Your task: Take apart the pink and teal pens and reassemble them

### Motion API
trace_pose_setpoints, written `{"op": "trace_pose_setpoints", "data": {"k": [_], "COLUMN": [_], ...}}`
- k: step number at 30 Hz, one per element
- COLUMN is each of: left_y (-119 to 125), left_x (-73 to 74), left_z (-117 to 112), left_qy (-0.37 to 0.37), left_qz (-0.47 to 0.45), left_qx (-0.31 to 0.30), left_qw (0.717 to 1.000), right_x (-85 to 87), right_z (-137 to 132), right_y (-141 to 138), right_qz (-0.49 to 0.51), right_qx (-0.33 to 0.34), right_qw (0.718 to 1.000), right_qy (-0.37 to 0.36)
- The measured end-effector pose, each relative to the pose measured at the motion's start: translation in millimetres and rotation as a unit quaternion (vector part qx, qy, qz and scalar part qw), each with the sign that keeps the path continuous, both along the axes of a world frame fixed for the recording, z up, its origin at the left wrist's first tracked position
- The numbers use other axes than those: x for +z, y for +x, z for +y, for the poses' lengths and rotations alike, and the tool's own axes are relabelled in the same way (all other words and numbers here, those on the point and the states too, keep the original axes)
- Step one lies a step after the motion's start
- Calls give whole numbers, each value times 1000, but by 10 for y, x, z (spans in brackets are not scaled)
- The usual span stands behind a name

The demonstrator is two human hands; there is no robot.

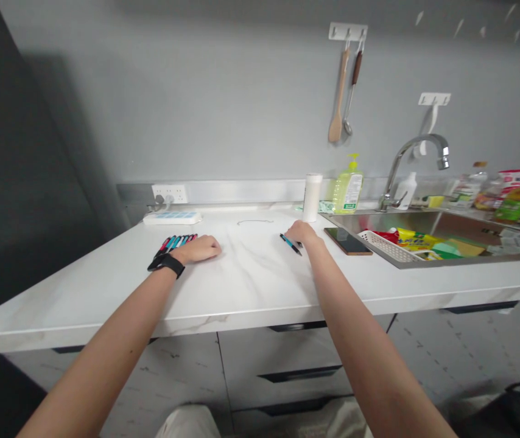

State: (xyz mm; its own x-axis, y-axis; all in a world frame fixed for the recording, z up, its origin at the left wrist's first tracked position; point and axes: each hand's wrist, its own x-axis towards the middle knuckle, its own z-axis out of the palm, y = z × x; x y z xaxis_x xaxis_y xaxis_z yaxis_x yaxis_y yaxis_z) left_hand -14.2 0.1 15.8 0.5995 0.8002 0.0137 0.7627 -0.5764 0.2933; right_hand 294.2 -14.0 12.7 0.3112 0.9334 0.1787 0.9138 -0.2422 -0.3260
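My left hand (201, 248) rests on the white countertop with its fingers curled in, and no object shows in it. A black band (168, 263) circles that wrist. Just beyond this hand lies a row of several pens (176, 242) in red, blue and black, side by side. Further right, my right hand (302, 232) is lowered to the counter, fingers bent and pressed together. Beside its fingers lies a blue and black pen (291, 244). A small dark end pokes out under the palm; what it belongs to is hidden.
A phone (347, 241) lies right of my right hand, before the sink (418, 265) holding a white basket (385, 244) and packets. Behind stand a white canister (312, 198) and a yellow-green pump bottle (348, 190). A power strip (172, 218) sits at the back left.
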Motion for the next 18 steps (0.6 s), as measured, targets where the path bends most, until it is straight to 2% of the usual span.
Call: {"op": "trace_pose_setpoints", "data": {"k": [4,13,18], "left_y": [5,10,0], "left_x": [4,-17,-8], "left_z": [-6,1,-2], "left_qy": [3,12,6], "left_qz": [1,1,-2], "left_qx": [12,11,11], "left_qw": [1000,1000,1000], "right_x": [14,-88,-96], "right_z": [-67,51,68], "right_y": [-52,-69,-7], "right_qz": [-13,-49,-11], "right_qx": [-22,-76,-81], "right_qw": [998,996,996], "right_qy": [-58,23,26]}}
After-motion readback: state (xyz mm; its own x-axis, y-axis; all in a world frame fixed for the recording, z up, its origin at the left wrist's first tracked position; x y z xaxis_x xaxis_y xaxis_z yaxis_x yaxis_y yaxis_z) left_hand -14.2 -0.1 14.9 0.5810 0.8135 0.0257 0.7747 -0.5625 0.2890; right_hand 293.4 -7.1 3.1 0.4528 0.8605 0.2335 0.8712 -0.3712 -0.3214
